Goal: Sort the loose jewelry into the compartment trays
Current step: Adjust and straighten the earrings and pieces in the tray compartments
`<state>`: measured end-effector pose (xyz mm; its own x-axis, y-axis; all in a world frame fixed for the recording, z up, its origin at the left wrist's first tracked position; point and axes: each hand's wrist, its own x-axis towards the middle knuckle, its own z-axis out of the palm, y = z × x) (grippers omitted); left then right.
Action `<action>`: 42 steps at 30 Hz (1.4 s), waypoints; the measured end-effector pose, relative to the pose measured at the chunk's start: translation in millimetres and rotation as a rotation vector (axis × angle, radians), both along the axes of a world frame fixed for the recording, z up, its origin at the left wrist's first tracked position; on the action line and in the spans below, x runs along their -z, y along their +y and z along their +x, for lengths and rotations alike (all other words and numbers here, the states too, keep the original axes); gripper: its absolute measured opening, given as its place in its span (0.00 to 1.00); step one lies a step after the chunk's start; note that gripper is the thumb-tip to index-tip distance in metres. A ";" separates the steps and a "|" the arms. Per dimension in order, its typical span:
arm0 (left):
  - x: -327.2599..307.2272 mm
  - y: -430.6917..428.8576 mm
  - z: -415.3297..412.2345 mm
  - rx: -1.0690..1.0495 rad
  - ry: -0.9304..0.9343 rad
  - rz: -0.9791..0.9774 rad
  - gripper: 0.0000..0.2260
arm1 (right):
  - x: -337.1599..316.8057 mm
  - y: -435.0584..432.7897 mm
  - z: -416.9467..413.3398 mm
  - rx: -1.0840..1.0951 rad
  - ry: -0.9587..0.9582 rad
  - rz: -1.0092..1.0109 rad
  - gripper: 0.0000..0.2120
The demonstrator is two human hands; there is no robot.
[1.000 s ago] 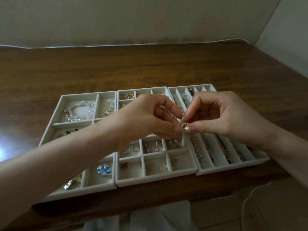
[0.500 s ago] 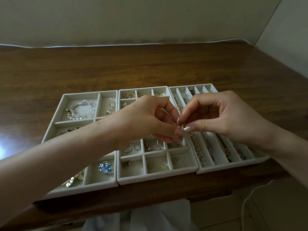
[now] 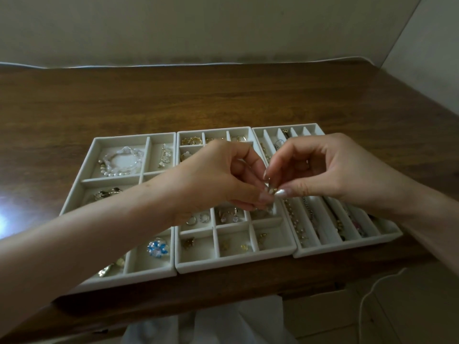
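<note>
While left hand (image 3: 213, 177) and right hand (image 3: 330, 170) pinch a piece (image 3: 270, 189), perhaps an earring, it needs lowering into the tray (image 3: 236, 266) beneath the grip.

No text can be read — no labels.

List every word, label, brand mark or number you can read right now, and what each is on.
None readable: no word, label, brand or number shows in this view.
No print on left tray, middle tray, right tray, table or wall.
Too small and blurred to show any stamp: small piece pinched between left hand and right hand.
</note>
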<state>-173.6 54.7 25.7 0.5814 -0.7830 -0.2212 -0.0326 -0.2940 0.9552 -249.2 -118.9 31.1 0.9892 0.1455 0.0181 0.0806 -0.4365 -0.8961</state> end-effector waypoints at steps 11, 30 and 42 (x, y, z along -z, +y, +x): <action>0.3 2.1 -2.4 -0.027 -0.028 -0.028 0.10 | 0.6 3.4 -3.0 0.077 0.048 -0.077 0.06; 7.0 10.7 -1.9 0.162 -0.162 0.160 0.04 | -1.7 13.1 -13.8 -0.003 0.162 -0.208 0.03; 5.9 12.0 2.4 0.108 -0.307 0.129 0.03 | 6.3 20.5 -18.8 0.050 0.239 -0.387 0.03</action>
<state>-171.1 66.7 19.9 0.5513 -0.8207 -0.1501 -0.3502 -0.3910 0.8512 -268.0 -98.5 24.8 0.9651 0.0488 -0.2574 -0.1380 -0.7407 -0.6576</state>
